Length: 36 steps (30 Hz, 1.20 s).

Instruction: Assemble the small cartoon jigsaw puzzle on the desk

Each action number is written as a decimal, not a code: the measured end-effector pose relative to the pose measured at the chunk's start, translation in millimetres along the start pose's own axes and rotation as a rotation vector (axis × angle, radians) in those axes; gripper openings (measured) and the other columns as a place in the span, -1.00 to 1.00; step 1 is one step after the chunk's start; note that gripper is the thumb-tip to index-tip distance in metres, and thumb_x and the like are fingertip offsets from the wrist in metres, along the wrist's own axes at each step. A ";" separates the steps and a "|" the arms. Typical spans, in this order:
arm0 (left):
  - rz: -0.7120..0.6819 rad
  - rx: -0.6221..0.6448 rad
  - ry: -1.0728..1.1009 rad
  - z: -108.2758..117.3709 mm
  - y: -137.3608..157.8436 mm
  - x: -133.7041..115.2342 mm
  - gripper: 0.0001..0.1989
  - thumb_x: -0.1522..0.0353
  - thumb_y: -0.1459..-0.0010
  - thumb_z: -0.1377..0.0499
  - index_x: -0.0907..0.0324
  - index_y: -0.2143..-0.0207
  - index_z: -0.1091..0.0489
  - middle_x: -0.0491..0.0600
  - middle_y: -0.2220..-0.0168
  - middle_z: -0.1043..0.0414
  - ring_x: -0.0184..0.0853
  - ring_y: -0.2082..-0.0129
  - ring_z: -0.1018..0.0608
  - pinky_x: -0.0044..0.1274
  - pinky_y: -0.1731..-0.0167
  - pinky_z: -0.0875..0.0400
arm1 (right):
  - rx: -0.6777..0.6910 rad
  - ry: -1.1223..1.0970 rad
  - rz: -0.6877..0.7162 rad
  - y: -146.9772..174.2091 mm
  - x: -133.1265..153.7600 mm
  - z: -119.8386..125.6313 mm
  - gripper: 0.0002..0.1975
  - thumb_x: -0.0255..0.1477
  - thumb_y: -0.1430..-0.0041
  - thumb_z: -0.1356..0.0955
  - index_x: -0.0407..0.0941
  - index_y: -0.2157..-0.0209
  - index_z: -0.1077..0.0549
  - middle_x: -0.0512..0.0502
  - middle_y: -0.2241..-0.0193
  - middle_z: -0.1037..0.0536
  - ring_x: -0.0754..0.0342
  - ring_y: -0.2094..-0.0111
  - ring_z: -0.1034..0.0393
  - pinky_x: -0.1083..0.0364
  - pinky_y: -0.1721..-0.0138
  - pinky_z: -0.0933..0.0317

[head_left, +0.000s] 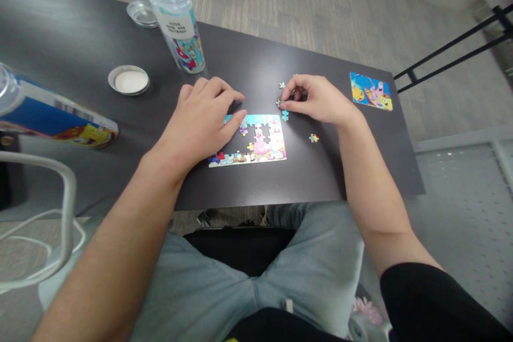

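Observation:
A partly assembled jigsaw puzzle [262,152] lies flat on the dark table, its border joined and gaps showing inside. My left hand [204,112] rests over its left side with fingers stretched, hiding that part. Just beyond the puzzle's upper right corner, my right hand [312,97] pinches a small puzzle piece [278,102] between thumb and index finger. Close by lie a blue piece [285,115] and another loose piece [282,85]. A yellow and red piece [313,138] sits nearer to me, below the right wrist.
A clear-topped tube [184,37] stands at the back, beside a clear lid [142,13] and a metal-rimmed lid [129,80]. At left is a second, blue tube [60,112]. A cartoon picture card [371,91] lies near the right table edge [409,144].

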<state>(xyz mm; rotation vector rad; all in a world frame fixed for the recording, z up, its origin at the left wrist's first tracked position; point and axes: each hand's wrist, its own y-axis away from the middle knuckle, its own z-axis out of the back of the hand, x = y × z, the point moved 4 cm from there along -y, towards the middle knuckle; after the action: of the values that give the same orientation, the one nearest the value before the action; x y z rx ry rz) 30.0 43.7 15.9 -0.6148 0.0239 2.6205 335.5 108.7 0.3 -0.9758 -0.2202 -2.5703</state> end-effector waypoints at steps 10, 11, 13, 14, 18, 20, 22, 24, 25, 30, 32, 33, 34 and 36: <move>0.018 -0.016 0.011 0.0 0.7 4.2 -0.63 0.19 -0.68 -0.29 -0.05 -0.38 -0.73 0.25 -0.46 -0.69 0.41 -0.53 -0.63 0.29 -0.56 -0.47 | -0.034 0.040 0.009 1.6 4.4 4.0 -0.80 -0.29 -0.35 -0.74 0.01 0.15 -0.77 -0.10 0.16 -0.76 -0.07 0.24 -0.50 -0.14 0.03 -0.45; 0.010 -0.021 0.014 0.2 0.9 4.6 -0.64 0.18 -0.67 -0.30 -0.06 -0.37 -0.73 0.24 -0.45 -0.70 0.41 -0.52 -0.63 0.30 -0.56 -0.47 | -0.024 0.008 -0.001 1.8 4.2 2.6 -0.78 -0.29 -0.34 -0.74 0.01 0.16 -0.74 -0.09 0.19 -0.75 -0.07 0.25 -0.51 -0.13 0.06 -0.43; -0.008 -0.040 0.020 0.8 1.5 5.3 -0.65 0.15 -0.66 -0.31 -0.07 -0.35 -0.74 0.23 -0.40 -0.72 0.42 -0.50 -0.63 0.31 -0.54 -0.47 | -0.009 -0.057 -0.009 2.1 4.2 0.2 -0.72 -0.25 -0.31 -0.75 0.02 0.17 -0.69 -0.06 0.25 -0.74 -0.07 0.26 -0.51 -0.11 0.11 -0.41; -0.016 -0.050 0.026 1.2 1.8 5.7 -0.65 0.13 -0.66 -0.31 -0.08 -0.33 -0.74 0.22 -0.38 -0.73 0.41 -0.49 -0.62 0.31 -0.53 -0.47 | -0.007 -0.084 -0.006 2.1 4.6 -0.6 -0.68 -0.21 -0.30 -0.76 0.03 0.17 -0.67 -0.05 0.26 -0.74 -0.07 0.26 -0.51 -0.10 0.12 -0.41; -0.037 -0.072 0.068 1.9 2.6 7.6 -0.62 0.07 -0.66 -0.26 -0.07 -0.31 -0.74 0.17 -0.34 -0.73 0.35 -0.45 -0.60 0.29 -0.49 -0.45 | -0.031 -0.176 0.049 2.9 14.4 -2.6 -0.56 0.02 -0.34 -0.76 0.04 0.15 -0.67 -0.08 0.20 -0.76 -0.10 0.20 -0.53 -0.12 0.07 -0.44; -0.041 -0.068 0.075 1.4 2.5 8.8 -0.61 0.07 -0.64 -0.26 -0.06 -0.30 -0.74 0.18 -0.35 -0.72 0.35 -0.44 -0.59 0.29 -0.47 -0.44 | -0.026 -0.237 0.092 4.6 24.3 -6.0 -0.53 0.09 -0.38 -0.75 0.04 0.12 -0.69 -0.10 0.18 -0.76 -0.10 0.19 -0.55 -0.12 0.07 -0.44; -0.040 -0.066 0.079 1.0 2.4 10.1 -0.62 0.07 -0.59 -0.29 -0.06 -0.26 -0.76 0.20 -0.35 -0.71 0.38 -0.45 -0.59 0.28 -0.47 -0.43 | 0.008 -0.281 0.129 7.2 35.6 -13.3 -0.52 0.10 -0.39 -0.75 0.04 0.08 -0.71 -0.09 0.18 -0.76 -0.08 0.19 -0.54 -0.10 0.08 -0.43; -0.034 -0.067 0.097 0.5 2.3 11.5 -0.61 0.06 -0.54 -0.33 -0.07 -0.25 -0.76 0.19 -0.33 -0.72 0.39 -0.47 -0.57 0.28 -0.48 -0.40 | 0.064 -0.299 0.161 9.8 46.3 -24.3 -0.54 0.06 -0.41 -0.75 0.03 0.03 -0.72 -0.07 0.18 -0.76 -0.05 0.21 -0.53 -0.08 0.10 -0.42; -0.031 -0.068 0.109 0.3 2.3 12.2 -0.61 0.06 -0.53 -0.34 -0.08 -0.26 -0.77 0.18 -0.32 -0.72 0.39 -0.47 -0.56 0.29 -0.49 -0.38 | 0.090 -0.304 0.175 11.0 50.9 -30.3 -0.57 0.02 -0.43 -0.74 0.02 0.01 -0.72 -0.06 0.18 -0.76 -0.04 0.21 -0.52 -0.07 0.11 -0.42; -0.026 -0.071 0.124 0.0 1.3 13.9 -0.61 0.08 -0.48 -0.36 -0.11 -0.24 -0.79 0.18 -0.33 -0.68 0.40 -0.46 -0.56 0.34 -0.51 -0.33 | 0.141 -0.287 0.196 12.7 62.5 -52.1 -0.70 -0.16 -0.46 -0.70 0.01 0.01 -0.70 -0.03 0.20 -0.74 -0.01 0.25 -0.49 -0.07 0.13 -0.39; -0.028 -0.059 0.121 -0.4 0.3 14.1 -0.61 0.08 -0.47 -0.35 -0.14 -0.24 -0.79 0.19 -0.34 -0.66 0.40 -0.47 -0.56 0.34 -0.50 -0.33 | 0.148 -0.281 0.178 12.0 63.1 -55.5 -0.71 -0.19 -0.44 -0.70 0.02 0.01 -0.68 -0.02 0.22 -0.74 -0.01 0.26 -0.48 -0.08 0.12 -0.39; -0.029 -0.054 0.120 -0.6 -0.1 14.2 -0.61 0.08 -0.47 -0.35 -0.15 -0.24 -0.78 0.19 -0.33 -0.66 0.40 -0.47 -0.56 0.33 -0.50 -0.33 | 0.149 -0.281 0.169 11.6 63.1 -56.4 -0.70 -0.19 -0.43 -0.71 0.03 0.01 -0.68 -0.02 0.22 -0.74 -0.01 0.27 -0.47 -0.08 0.12 -0.40; -0.028 -0.052 0.120 -0.7 -0.5 14.2 -0.61 0.07 -0.46 -0.35 -0.16 -0.24 -0.78 0.18 -0.33 -0.65 0.40 -0.46 -0.56 0.33 -0.49 -0.33 | 0.149 -0.279 0.160 11.3 63.1 -56.9 -0.70 -0.19 -0.43 -0.71 0.03 0.01 -0.67 -0.02 0.22 -0.74 -0.01 0.27 -0.47 -0.09 0.12 -0.41; -0.023 -0.047 0.126 -0.4 -0.6 13.7 -0.59 0.06 -0.45 -0.35 -0.16 -0.24 -0.78 0.16 -0.32 -0.65 0.39 -0.46 -0.54 0.32 -0.49 -0.31 | 0.143 -0.263 0.152 11.2 63.8 -57.1 -0.68 -0.18 -0.41 -0.71 0.03 0.00 -0.67 -0.02 0.22 -0.76 -0.01 0.27 -0.46 -0.08 0.12 -0.42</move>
<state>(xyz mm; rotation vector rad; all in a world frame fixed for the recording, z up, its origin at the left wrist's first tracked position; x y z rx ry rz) 19.5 49.9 9.7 -0.7904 -0.0059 2.5630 261.7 64.0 0.2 -1.2237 -0.3794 -2.2524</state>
